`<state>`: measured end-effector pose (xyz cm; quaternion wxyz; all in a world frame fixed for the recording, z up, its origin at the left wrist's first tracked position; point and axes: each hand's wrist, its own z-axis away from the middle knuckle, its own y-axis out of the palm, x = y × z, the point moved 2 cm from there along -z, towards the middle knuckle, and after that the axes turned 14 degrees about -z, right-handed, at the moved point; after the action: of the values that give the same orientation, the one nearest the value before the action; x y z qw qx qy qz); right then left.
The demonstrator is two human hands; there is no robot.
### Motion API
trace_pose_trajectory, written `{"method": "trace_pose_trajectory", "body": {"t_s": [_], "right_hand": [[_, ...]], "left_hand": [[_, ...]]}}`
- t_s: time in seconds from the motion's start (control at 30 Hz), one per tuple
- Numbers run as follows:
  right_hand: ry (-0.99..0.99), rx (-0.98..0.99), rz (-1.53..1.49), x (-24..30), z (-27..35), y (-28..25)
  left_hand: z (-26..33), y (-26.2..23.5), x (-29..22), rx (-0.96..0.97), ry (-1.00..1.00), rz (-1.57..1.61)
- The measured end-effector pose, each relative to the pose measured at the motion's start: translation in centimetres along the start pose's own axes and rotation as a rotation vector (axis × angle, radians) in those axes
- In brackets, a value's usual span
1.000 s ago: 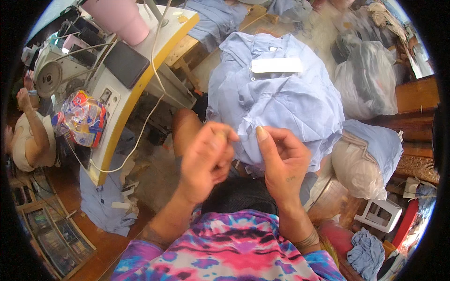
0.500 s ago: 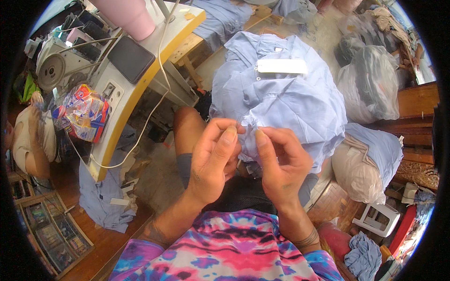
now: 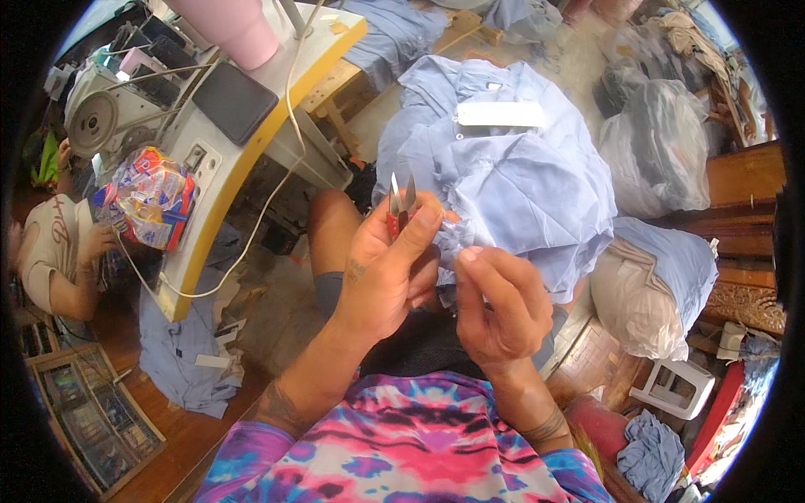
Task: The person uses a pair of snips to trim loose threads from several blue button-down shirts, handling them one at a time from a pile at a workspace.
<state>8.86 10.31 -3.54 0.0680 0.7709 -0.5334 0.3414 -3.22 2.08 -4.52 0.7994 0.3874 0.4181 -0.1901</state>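
Note:
A light blue shirt [image 3: 528, 180] lies bunched over my lap, with a white card tag [image 3: 501, 114] and small buttons on its upper part. My left hand [image 3: 381, 272] is closed round small thread snips [image 3: 393, 223] with a red handle; their two pointed blades stick up, parted. The left fingertips are beside the shirt's ruffled edge. My right hand [image 3: 507, 310] is closed in a pinch close to that edge, just right of the left hand. What lies between its thumb and finger is too small to make out.
At the left, a sewing table [image 3: 220, 189] bears a dark phone [image 3: 236, 102], a pink tumbler [image 3: 235, 33], a colourful plastic package [image 3: 151, 199] and a hanging white cable [image 3: 289, 159]. Another person [image 3: 63, 251] sits beyond it. Garment bundles [image 3: 641, 289] and plastic bags [image 3: 658, 151] stand at the right.
The snips' blades now stand up from my left hand, where they were not visible before. My right hand has drawn slightly down from the left fingertips. The other person's arm has moved.

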Motion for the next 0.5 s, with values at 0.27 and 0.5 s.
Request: {"method": "trace_pose_trajectory", "body": {"t_s": [0.27,0.5], "right_hand": [[0.007,0.053,-0.054,-0.2,0.7,-0.1],[0.294,0.006,-0.217,0.6,0.1,-0.3]], "left_hand": [[1.1,-1.1,0.5,0.065,-0.008,-0.055],[1.4,-1.6,0.7,0.081,-0.035,0.008]]}}
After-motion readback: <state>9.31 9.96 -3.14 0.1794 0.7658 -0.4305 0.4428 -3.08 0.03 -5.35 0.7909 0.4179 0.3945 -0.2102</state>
